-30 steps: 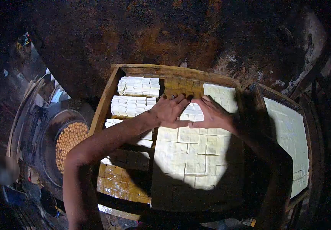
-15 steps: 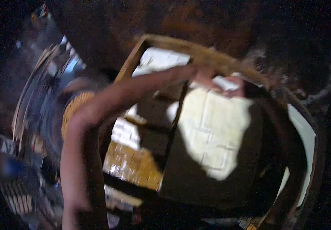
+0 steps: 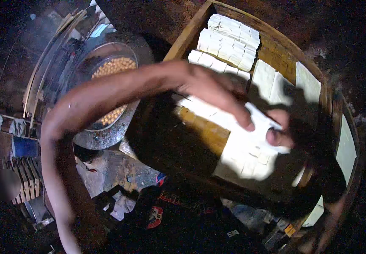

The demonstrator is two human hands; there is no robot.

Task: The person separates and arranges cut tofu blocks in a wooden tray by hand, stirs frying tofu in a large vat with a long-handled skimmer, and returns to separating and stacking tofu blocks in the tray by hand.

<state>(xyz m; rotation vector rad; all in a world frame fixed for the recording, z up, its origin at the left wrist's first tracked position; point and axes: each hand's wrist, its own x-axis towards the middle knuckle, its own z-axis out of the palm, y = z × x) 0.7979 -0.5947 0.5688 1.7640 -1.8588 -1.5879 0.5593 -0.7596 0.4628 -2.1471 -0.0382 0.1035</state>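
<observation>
Both my hands meet over a shallow wooden tray [image 3: 187,36] holding white blocks that look like tofu. My left hand [image 3: 223,99] reaches in from the left, its thumb and fingers closed on a white tofu piece [image 3: 257,122]. Gripping the same piece from the other side is my right hand [image 3: 281,129], its fingers bent and its arm mostly in shadow. Below the hands lies a group of cut tofu blocks [image 3: 244,163]. Neat rows of tofu [image 3: 227,44] stand at the tray's far left, and a few flat pieces [image 3: 264,78] lie to their right.
Left of the tray is a round pan [image 3: 134,53] with many small golden pieces [image 3: 113,67] in it. Long thin sticks [image 3: 49,55] lie beyond it. A slatted wooden thing [image 3: 26,180] is at the lower left. Another white-topped tray [image 3: 347,144] borders the right side.
My hands have come nearer from the tray's far side, now with a white piece between them. The view has shifted, showing more rows and the pan. Bare tray bottom shows at the far side.
</observation>
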